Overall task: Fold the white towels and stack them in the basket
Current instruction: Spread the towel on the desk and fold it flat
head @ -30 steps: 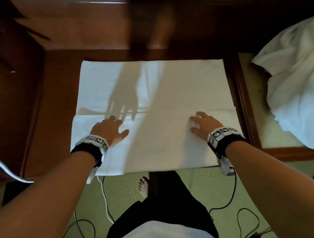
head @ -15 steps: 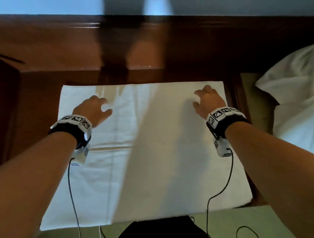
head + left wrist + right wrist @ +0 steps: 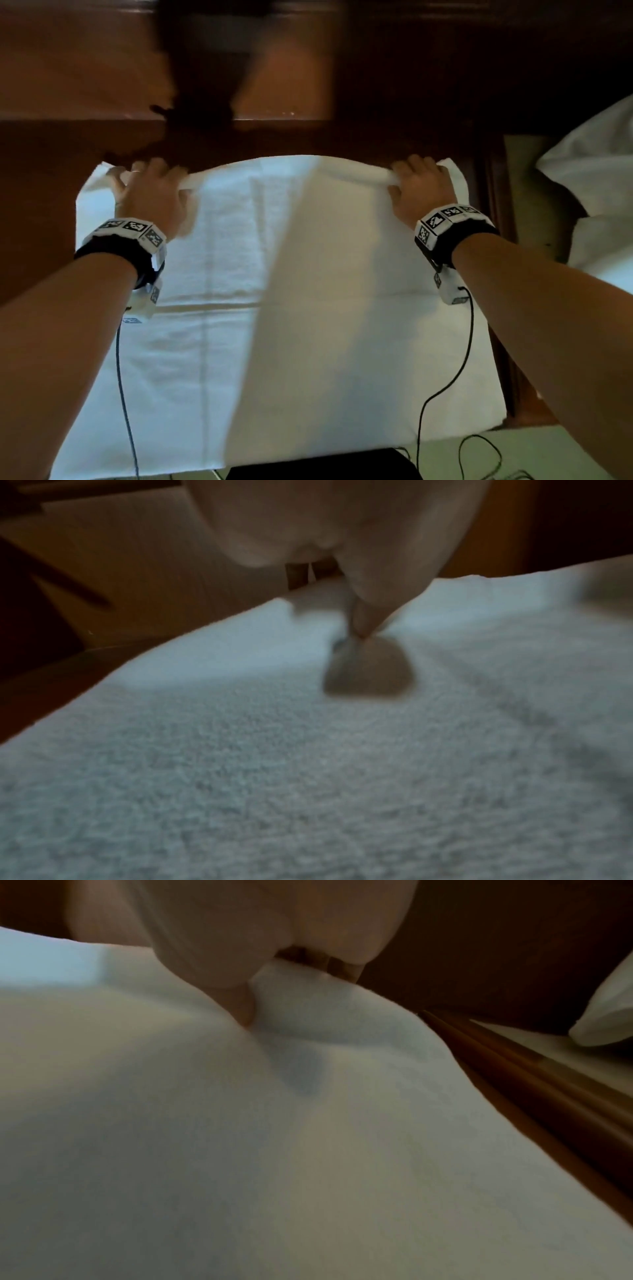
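**foldfan:** So where was the white towel (image 3: 308,291) at that point? Still flat?

**linen_lurker:** Mostly. It lay spread over the dark wooden table (image 3: 44,205), near edge hanging toward the person. Only the far edge was up off the wood, bunched into a soft roll between the two hands.

**foldfan:** And the grip?

**linen_lurker:** Left hand (image 3: 150,198) sat at the far left corner, fingers curled over the raised edge, thumb underneath on the near side. The left wrist view showed the thumb (image 3: 363,620) dug into the terry, pinching it. Right hand (image 3: 419,192) did the same at the far right corner; in the right wrist view the thumb (image 3: 243,1012) pressed into a fold with the fingers wrapped round the back of it. So both hands were clamped on that edge, not spread flat.

**foldfan:** Anything else around?

**linen_lurker:** A heap of white cloth (image 3: 589,192) off to the right, past the table's edge, well apart from the towel. Thin cables (image 3: 469,342) ran down from the wrist bands (image 3: 452,229) across the towel. Couldn't see a basket.
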Tool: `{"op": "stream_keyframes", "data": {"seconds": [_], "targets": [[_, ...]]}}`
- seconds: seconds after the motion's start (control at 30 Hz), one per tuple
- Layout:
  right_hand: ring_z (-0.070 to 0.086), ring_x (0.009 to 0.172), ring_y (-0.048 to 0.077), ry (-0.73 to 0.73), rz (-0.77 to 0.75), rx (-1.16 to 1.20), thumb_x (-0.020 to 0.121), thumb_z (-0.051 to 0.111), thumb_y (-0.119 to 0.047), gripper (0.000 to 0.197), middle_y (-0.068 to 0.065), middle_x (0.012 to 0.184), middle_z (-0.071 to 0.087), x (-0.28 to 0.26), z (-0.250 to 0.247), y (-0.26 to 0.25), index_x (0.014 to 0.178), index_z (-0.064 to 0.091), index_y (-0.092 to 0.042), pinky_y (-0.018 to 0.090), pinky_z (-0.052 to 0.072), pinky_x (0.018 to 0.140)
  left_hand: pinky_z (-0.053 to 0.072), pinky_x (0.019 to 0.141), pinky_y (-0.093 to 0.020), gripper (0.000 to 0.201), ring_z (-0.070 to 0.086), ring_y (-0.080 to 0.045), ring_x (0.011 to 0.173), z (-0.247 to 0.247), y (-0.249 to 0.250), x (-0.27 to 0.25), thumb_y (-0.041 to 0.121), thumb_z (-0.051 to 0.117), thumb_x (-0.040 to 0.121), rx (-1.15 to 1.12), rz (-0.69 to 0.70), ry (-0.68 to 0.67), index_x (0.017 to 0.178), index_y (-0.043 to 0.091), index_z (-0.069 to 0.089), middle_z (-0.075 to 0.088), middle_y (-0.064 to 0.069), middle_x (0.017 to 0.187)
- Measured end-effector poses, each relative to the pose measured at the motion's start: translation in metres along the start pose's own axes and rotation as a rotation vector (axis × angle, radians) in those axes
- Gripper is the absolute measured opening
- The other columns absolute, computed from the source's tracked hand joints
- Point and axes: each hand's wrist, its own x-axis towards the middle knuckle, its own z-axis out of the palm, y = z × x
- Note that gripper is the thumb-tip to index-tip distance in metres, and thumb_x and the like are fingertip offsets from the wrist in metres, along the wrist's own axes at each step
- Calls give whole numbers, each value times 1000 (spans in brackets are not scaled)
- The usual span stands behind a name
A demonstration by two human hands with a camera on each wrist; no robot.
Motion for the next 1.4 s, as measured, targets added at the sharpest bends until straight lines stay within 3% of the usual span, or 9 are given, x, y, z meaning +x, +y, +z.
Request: {"op": "stream_keyframes", "data": {"seconds": [0.13, 0.27, 0.63, 0.9, 1.03, 1.13, 1.2, 1.3, 1.4], "targets": [[56, 91, 38, -13, 34, 81, 85, 59, -13, 14, 16, 100, 58, -6, -26, -7, 91, 62, -1, 42, 42, 76, 35, 94, -57, 13, 57, -43, 85, -27, -2, -10, 7, 61, 88, -73, 42, 68, 98, 0, 64, 55, -22, 99], [60, 74, 37, 38, 57, 43, 88, 57, -20, 13, 8, 76, 53, -27, -65, -9, 92, 57, -7, 37, 40, 70, 44, 70, -50, 8, 59, -41, 69, -69, -11, -33, 8, 57, 90, -81, 130, 196, 89, 1, 61, 59, -20, 84], [50, 64, 26, 359, 58, -54, 93, 52, -28, 13, 0, 74, 55, -167, -116, -32, 92, 57, -15, 45, 33, 93, 32, 77, -46, 23, 53, -36, 70, -118, -29, -170, 28, 46, 93, 46, 164, 453, 80, 12, 57, 50, -10, 75], [59, 83, 29, 245, 14, -103, 77, 51, -32, 23, 3, 89, 61, -306, -56, -38, 90, 60, -16, 43, 25, 86, 36, 76, -50, 35, 59, -37, 75, -40, -41, -313, 35, 48, 83, 28, 262, 381, 91, 11, 72, 58, -12, 83], [58, 91, 29, -44, 85, -142, 80, 59, -31, 20, 4, 94, 60, -345, -4, -34, 94, 62, -16, 47, 28, 89, 37, 78, -50, 34, 62, -33, 76, 16, -34, -359, 31, 43, 85, 41, 323, 171, 88, 15, 73, 61, -7, 81], [52, 96, 32, -215, 114, -218, 75, 67, -27, 28, 7, 99, 56, -365, 25, -33, 100, 64, -16, 49, 30, 90, 38, 80, -50, 15, 62, -34, 79, 39, -28, -368, 26, 65, 84, 75, 306, 57, 94, 17, 70, 62, -7, 84], [48, 97, 33, -175, 119, -244, 68, 72, -26, 37, 10, 102, 53, -374, 33, -30, 103, 65, -15, 49, 33, 86, 37, 82, -49, 33, 62, -35, 85, 46, -19, -367, 30, 71, 81, 96, 290, 19, 111, 17, 66, 62, -10, 94], [49, 105, 37, -95, 36, -191, 68, 74, -18, 50, 14, 117, 55, -381, 40, -28, 117, 63, -15, 52, 38, 87, 42, 86, -51, 53, 60, -40, 105, 53, -3, -366, 39, 48, 89, 50, 341, 28, 135, 16, 59, 61, -16, 124], [48, 123, 45, -142, -48, -114, 73, 70, -3, 58, 20, 137, 51, -379, 49, -23, 129, 58, -11, 57, 48, 89, 52, 89, -58, 52, 53, -49, 123, 67, 6, -364, 27, 52, 95, 31, 383, -34, 146, 14, 50, 48, -23, 146]]}}
